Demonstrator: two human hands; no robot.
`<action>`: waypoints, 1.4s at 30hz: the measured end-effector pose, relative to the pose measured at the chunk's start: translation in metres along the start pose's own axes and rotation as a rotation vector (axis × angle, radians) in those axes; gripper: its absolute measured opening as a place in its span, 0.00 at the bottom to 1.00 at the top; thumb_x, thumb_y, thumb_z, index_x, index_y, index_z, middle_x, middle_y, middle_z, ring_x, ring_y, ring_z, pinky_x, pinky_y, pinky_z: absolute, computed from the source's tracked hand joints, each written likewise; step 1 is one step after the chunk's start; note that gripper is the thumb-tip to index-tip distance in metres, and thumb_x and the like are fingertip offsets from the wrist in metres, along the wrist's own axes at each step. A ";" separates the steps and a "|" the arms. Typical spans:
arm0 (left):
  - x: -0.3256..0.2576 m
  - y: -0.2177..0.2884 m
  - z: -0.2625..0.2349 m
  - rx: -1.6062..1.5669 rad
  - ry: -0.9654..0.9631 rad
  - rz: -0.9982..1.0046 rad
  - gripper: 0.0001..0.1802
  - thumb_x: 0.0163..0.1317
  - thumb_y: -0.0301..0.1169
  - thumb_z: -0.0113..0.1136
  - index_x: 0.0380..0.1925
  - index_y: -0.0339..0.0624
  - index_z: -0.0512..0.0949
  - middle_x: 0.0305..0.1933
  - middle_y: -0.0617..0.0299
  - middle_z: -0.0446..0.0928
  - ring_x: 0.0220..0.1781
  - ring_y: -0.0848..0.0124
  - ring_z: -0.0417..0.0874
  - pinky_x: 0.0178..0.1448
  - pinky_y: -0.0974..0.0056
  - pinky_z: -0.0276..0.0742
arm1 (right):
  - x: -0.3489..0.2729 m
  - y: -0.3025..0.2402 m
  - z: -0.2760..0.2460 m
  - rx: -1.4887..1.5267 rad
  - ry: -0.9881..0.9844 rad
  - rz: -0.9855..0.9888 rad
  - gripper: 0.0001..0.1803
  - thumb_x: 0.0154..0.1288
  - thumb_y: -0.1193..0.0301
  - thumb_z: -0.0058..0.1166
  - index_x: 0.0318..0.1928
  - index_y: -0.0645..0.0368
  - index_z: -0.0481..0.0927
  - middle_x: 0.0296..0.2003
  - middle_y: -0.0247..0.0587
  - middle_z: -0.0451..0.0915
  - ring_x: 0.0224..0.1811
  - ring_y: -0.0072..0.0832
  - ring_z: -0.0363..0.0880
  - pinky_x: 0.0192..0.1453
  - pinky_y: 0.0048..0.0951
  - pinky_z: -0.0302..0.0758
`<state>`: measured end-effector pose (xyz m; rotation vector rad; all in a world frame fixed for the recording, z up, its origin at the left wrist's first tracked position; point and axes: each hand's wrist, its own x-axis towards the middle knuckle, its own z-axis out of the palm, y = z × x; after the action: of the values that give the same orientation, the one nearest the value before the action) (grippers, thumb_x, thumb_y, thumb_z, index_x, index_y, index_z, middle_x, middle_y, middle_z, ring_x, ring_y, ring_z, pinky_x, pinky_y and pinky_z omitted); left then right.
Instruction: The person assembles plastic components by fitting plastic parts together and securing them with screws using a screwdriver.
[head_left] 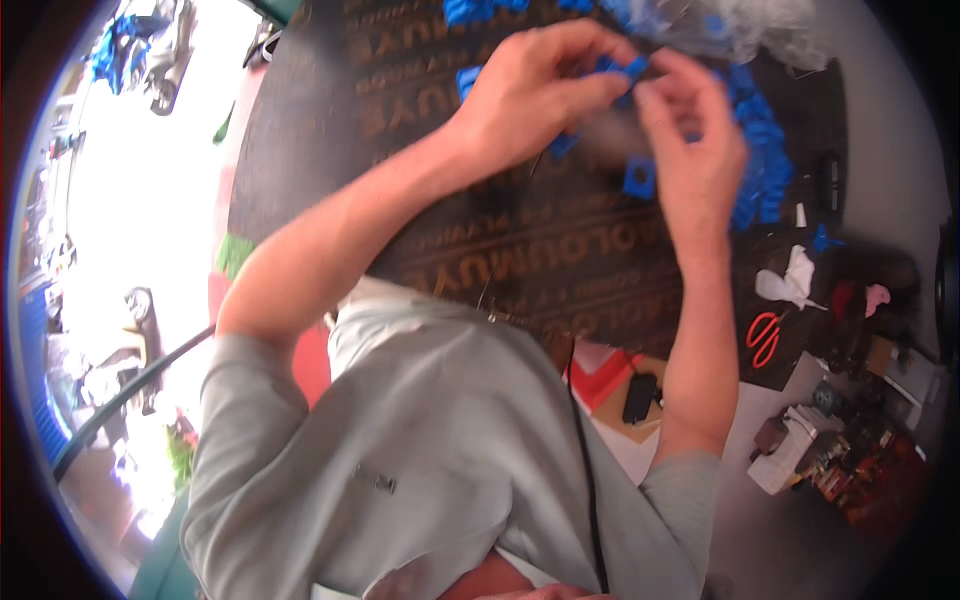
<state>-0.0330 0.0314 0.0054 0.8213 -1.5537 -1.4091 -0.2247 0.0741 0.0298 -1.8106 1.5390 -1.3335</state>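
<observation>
Basically small blue plastic piece (632, 68), squarish, blurred.

Overexposed glare left, motion blur, fisheye edges

The bench (300, 130) is dark brown with faded golden lettering. Small plastic parts (760, 150) are bright blue — one square piece (639, 176) too. The scissors (765, 337) have red handles; the shirt (430, 440) is pale grey-green.

small blue plastic piece (634, 68) between both hands over dark printed worktop (480, 220); heap of blue plastic pieces (762, 160) right of hands; red-handled scissors (765, 337) at worktop's near right; clear plastic bag (760, 30) behind heap
</observation>
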 end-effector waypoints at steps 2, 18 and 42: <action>0.002 0.000 -0.004 0.003 0.053 -0.018 0.15 0.78 0.32 0.68 0.60 0.40 0.84 0.38 0.70 0.82 0.35 0.83 0.81 0.40 0.73 0.81 | -0.008 -0.029 0.002 -0.155 0.057 -0.104 0.13 0.78 0.75 0.65 0.60 0.62 0.85 0.44 0.34 0.88 0.39 0.17 0.82 0.44 0.23 0.79; -0.011 0.028 0.022 -0.082 0.078 0.029 0.12 0.78 0.30 0.67 0.56 0.41 0.81 0.33 0.71 0.79 0.29 0.81 0.78 0.32 0.72 0.76 | -0.305 0.072 0.113 -0.258 -0.971 0.118 0.29 0.81 0.69 0.47 0.79 0.55 0.70 0.75 0.47 0.75 0.79 0.47 0.72 0.84 0.52 0.66; -0.050 0.034 -0.009 -0.211 0.122 0.005 0.12 0.76 0.32 0.69 0.55 0.41 0.85 0.36 0.68 0.84 0.35 0.80 0.85 0.41 0.68 0.86 | -0.301 0.066 0.154 -0.196 -0.621 -0.558 0.06 0.68 0.71 0.55 0.41 0.57 0.83 0.47 0.43 0.81 0.55 0.43 0.81 0.65 0.44 0.78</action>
<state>-0.0019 0.0770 0.0306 0.7596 -1.2890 -1.4624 -0.1072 0.2899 -0.2122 -2.5802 0.8841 -0.6935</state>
